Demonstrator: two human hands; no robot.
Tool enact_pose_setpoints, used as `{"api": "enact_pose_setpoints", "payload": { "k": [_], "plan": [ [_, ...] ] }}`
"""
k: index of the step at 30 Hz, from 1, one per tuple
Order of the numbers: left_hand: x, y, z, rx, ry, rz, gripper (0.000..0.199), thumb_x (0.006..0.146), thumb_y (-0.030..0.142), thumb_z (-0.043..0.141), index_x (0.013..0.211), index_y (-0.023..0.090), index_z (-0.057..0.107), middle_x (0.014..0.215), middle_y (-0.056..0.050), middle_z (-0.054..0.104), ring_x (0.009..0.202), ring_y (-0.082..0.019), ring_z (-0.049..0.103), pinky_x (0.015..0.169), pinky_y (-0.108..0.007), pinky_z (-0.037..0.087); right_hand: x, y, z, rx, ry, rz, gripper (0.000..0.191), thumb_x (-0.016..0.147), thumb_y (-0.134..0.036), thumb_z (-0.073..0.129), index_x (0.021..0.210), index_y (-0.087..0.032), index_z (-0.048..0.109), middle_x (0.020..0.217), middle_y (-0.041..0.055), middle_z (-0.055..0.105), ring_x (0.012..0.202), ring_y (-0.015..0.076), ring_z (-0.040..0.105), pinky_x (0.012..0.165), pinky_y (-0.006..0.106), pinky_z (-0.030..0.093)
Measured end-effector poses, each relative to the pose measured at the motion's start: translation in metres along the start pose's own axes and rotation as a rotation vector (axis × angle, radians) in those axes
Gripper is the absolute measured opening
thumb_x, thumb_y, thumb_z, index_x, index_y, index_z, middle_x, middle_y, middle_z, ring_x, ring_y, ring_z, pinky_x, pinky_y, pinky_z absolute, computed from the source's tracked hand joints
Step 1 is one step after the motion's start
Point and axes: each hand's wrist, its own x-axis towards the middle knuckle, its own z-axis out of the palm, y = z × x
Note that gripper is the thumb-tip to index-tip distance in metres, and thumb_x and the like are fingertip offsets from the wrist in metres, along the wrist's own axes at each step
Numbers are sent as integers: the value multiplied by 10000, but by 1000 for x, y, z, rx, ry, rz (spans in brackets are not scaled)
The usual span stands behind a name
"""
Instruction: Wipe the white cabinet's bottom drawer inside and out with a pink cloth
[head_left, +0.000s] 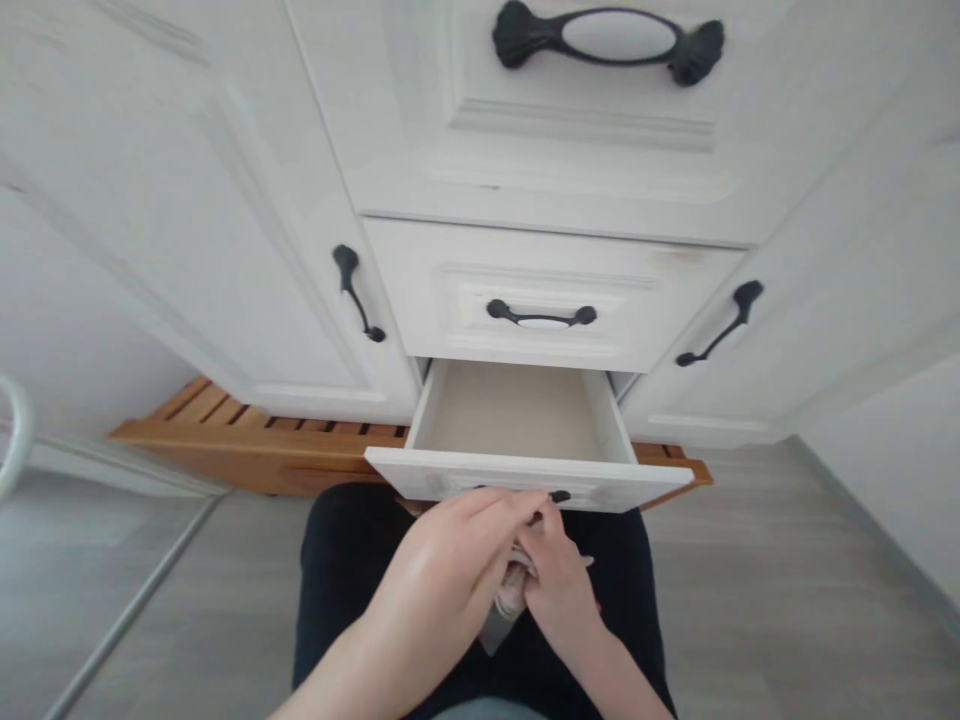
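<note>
My left hand point(457, 550) and my right hand point(556, 570) meet in front of the lowest drawer point(525, 470), which is pulled out and shows a bare interior. Between the hands is a crumpled grey and whitish cloth-like item point(511, 590), partly covered by them. The fingers of my right hand are bent around its upper part. My left hand's fingers are closed over the top, near the drawer's dark handle point(559, 496); what they grip is hidden.
Above the open drawer are a closed drawer point(540, 275) and a larger panel with a dark handle point(619, 35). Cabinet doors flank them. A slatted wooden base point(300, 455) juts out below. My dark-clothed knees point(337, 560) are under the drawer front.
</note>
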Motion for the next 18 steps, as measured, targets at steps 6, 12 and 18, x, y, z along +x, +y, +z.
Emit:
{"api": "enact_pose_setpoints", "payload": {
  "k": [6,12,18],
  "plan": [
    [-17,-32,19,156,34,-60,289,1010,260,418,1198,231,636,1055,-40,730,921,-187,692,832,-327,579,-13,11,-9,277,204,-45,259,743,-121,511,843,-257,708,1265,95,578,1205,273,579,995,423,511],
    [-27,-54,46,117,56,-119,160,966,253,540,872,234,668,840,11,687,789,-171,651,725,-298,514,-14,25,-34,242,258,-7,384,718,-172,540,1016,-305,743,1126,56,691,1068,261,656,960,421,542],
    [-14,-69,81,91,-27,-186,148,923,147,563,988,239,658,1109,-3,690,1030,-190,623,914,-326,510,-20,20,-92,265,466,127,311,685,-371,723,980,-284,765,1008,94,752,887,331,724,748,455,629]
  ]
}}
